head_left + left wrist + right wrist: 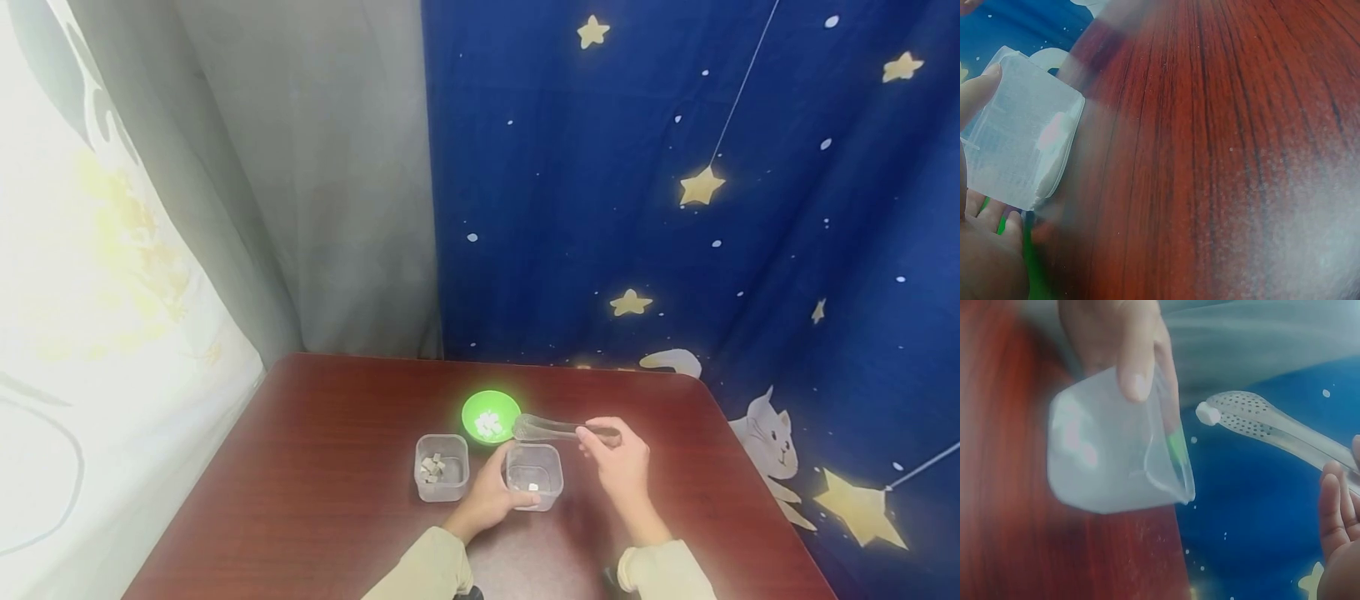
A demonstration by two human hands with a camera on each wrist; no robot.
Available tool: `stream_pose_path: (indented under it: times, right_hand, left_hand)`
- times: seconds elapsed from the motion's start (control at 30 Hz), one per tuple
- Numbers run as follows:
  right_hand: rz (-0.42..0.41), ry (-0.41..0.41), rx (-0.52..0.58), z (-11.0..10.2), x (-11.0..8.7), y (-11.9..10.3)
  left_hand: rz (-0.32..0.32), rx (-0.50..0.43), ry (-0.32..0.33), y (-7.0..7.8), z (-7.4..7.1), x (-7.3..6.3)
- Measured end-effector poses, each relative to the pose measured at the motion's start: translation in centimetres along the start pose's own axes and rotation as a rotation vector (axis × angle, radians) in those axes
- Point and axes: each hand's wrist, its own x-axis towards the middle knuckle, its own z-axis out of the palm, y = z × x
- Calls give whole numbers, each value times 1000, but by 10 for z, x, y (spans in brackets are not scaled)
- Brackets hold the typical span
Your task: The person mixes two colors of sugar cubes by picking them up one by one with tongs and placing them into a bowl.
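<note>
My left hand [487,498] grips a clear plastic container [550,502] by its side, thumb on the near wall. One small white piece [533,487] lies in the container. In my right hand [622,468] is a pair of clear tongs [551,429], its perforated tips close together above the container's far side. The right wrist view shows a small white chunk [1208,414] at the tong tips. Behind the container stands a green bowl [480,398] with several white pieces [488,424] in it.
Left of my left hand stands a second clear container [442,497] holding several pale beige-grey pieces [431,469]. Everything rests on a reddish-brown wooden table [322,483]. Grey curtain [330,183] and blue star-patterned cloth [555,208] hang behind the table's far edge.
</note>
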Motion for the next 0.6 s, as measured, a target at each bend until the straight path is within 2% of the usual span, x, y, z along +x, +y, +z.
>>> stream_pose_path:
  times: [0.13, 0.27, 0.47, 0.6]
  right_hand:
    - [9, 25, 33, 8, 1, -5]
    - [-23, 45, 53, 12, 0, -7]
    - [-46, 57, 41, 15, -5, -34]
    - [-52, 69, 65, 18, 0, -24]
  left_hand:
    - [8, 14, 11, -2, 1, 0]
    - [-3, 10, 11, -2, 3, -1]
    - [-16, -5, 8, -1, 4, -3]
    - [-4, -7, 11, 0, 5, -4]
